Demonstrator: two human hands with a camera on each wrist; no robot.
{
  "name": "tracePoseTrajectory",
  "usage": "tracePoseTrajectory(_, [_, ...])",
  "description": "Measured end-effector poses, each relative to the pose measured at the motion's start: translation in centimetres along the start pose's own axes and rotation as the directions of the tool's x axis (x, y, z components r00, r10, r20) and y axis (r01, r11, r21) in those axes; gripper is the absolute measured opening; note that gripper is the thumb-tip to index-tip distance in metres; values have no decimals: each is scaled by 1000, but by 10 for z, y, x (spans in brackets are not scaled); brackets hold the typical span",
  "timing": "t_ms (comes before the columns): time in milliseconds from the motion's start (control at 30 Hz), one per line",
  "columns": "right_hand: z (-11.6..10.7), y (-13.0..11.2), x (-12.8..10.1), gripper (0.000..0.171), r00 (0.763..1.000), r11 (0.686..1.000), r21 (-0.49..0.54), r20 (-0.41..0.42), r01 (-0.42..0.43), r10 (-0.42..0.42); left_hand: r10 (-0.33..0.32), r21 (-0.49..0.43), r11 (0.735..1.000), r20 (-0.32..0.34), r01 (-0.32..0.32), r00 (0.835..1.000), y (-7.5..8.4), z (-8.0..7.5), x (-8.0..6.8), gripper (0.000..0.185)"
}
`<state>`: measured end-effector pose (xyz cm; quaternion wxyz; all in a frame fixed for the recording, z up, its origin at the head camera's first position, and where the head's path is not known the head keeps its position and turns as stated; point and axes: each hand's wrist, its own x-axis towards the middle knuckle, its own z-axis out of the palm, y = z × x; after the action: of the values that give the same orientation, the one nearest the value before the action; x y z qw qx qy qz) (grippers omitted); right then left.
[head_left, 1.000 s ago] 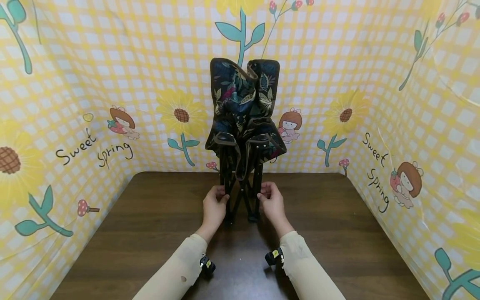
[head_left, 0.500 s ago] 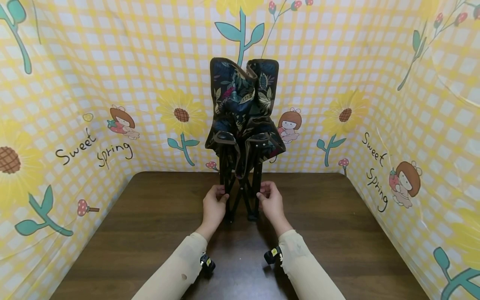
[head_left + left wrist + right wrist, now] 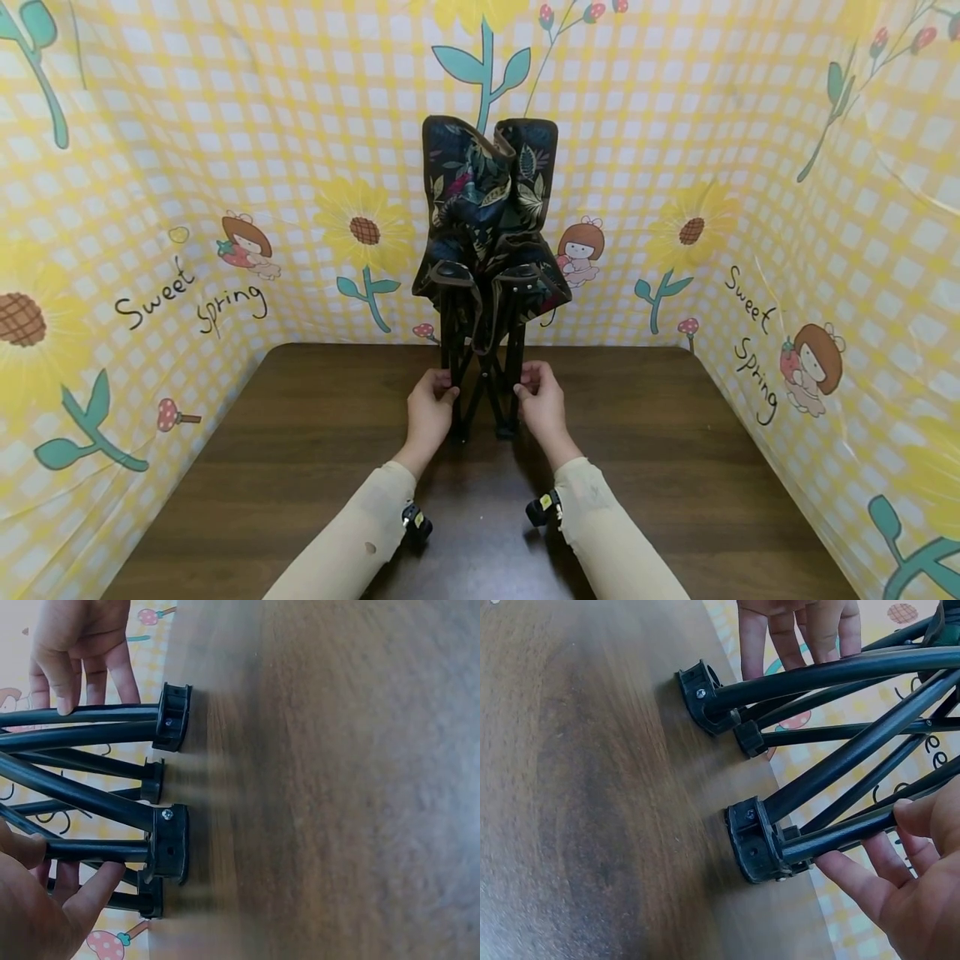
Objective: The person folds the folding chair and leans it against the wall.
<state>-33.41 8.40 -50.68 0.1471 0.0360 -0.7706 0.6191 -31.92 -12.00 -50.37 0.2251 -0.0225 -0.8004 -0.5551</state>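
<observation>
A small folding chair (image 3: 480, 196) with dark, leafy floral fabric stands upright at the middle of the table in the head view, its seat and back bunched in partly folded. My left hand (image 3: 431, 410) grips its left front leg low down, thumb in front and fingers behind. On the other side, my right hand (image 3: 546, 408) pinches the right front leg at about the same height. In the left wrist view, black leg tubes (image 3: 97, 850) end in plastic feet (image 3: 171, 844) at the tabletop. The right wrist view shows the crossed tubes (image 3: 862, 750) between both hands.
The brown wooden table (image 3: 300, 483) has rounded far corners. Yellow-checked cloth (image 3: 300, 142) with printed flowers and figures hangs close around the back and both sides. Small black wrist cameras (image 3: 417, 522) sit below each hand.
</observation>
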Motion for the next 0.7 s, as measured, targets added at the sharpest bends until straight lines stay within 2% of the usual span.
tracePoseTrajectory(300, [0, 1, 2, 33, 1000, 1000, -8, 9, -1, 1, -13, -3, 1000, 17, 13, 1000, -3, 1, 3, 21])
tracePoseTrajectory(700, [0, 1, 5, 36, 1000, 1000, 7, 21, 0, -1, 6, -4, 1000, 34, -6, 999, -9, 3, 6, 22])
